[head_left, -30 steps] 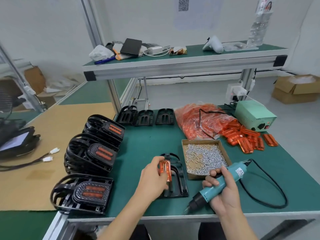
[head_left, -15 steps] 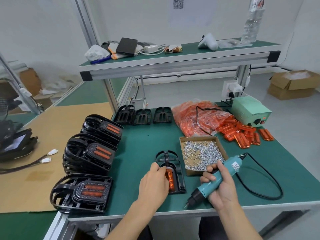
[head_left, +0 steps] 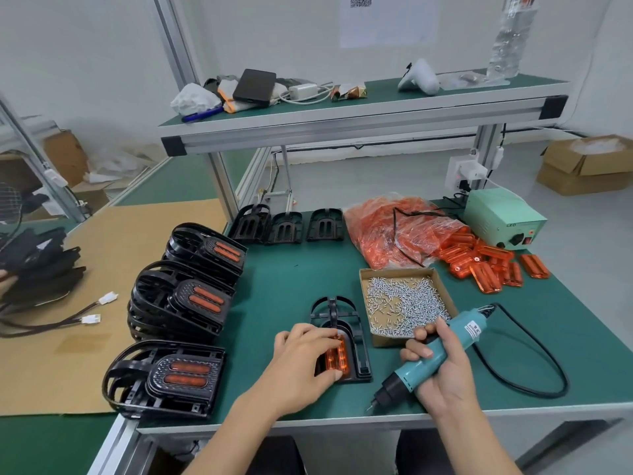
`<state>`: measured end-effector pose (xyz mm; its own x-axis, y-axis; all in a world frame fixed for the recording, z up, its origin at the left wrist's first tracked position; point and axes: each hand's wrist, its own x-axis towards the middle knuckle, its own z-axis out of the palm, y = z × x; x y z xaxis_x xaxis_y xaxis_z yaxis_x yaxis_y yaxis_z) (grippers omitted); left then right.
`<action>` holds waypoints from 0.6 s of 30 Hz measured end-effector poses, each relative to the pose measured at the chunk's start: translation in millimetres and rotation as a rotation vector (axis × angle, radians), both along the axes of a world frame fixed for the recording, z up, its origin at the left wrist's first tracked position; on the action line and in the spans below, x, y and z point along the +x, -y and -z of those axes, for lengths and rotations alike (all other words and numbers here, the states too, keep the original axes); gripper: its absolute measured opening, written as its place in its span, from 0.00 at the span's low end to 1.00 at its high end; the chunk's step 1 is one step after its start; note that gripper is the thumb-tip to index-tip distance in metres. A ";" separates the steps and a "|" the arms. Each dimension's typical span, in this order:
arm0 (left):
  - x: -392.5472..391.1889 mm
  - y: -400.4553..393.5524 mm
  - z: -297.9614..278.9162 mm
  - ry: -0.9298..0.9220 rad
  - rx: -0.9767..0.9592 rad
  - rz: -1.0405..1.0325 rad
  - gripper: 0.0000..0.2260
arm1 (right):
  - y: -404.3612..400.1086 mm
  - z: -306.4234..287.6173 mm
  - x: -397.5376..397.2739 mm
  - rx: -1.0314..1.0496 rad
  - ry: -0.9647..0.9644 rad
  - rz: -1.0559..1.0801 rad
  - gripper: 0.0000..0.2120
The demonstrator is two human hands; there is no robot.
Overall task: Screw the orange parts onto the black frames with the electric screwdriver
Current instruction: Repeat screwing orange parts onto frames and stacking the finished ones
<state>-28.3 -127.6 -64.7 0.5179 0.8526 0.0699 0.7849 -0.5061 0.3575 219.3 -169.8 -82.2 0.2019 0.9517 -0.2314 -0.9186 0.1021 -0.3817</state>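
Landmark: the cardboard box of screws [head_left: 404,299], open, on the green bench mat [head_left: 284,286].

Just left of the box lies one black frame [head_left: 356,341], flat on the mat, arched end away from the person. An orange part [head_left: 337,358] sits in the near half of that frame. Left hand [head_left: 305,358] lies over the frame's left side, fingers bent, fingertips [head_left: 334,341] on the orange part's far end and the thumb at its near end; pinching or only pressing, cannot tell.

At the box's near right corner, right hand [head_left: 442,371] wraps around the teal electric screwdriver [head_left: 442,351], fingers curled tight on the body. Bit points down-left toward the near bench edge, clear of the frame. Its black cable [head_left: 534,365] loops across the mat right of the box.

Behind the box: a clear bag of orange parts [head_left: 394,228]. Behind and right of the box: loose orange parts [head_left: 486,265] and a pale green power unit [head_left: 503,217].

Far behind and left of the box: three empty black frames [head_left: 284,228] in a row. Well left of the box: three stacks of finished frames [head_left: 191,296] with orange parts fitted.
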 end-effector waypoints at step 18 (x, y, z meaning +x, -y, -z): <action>0.2 -11.5 2.1 -0.005 0.003 0.008 0.22 | 0.7 -3.4 -1.5 -0.011 -0.001 0.005 0.08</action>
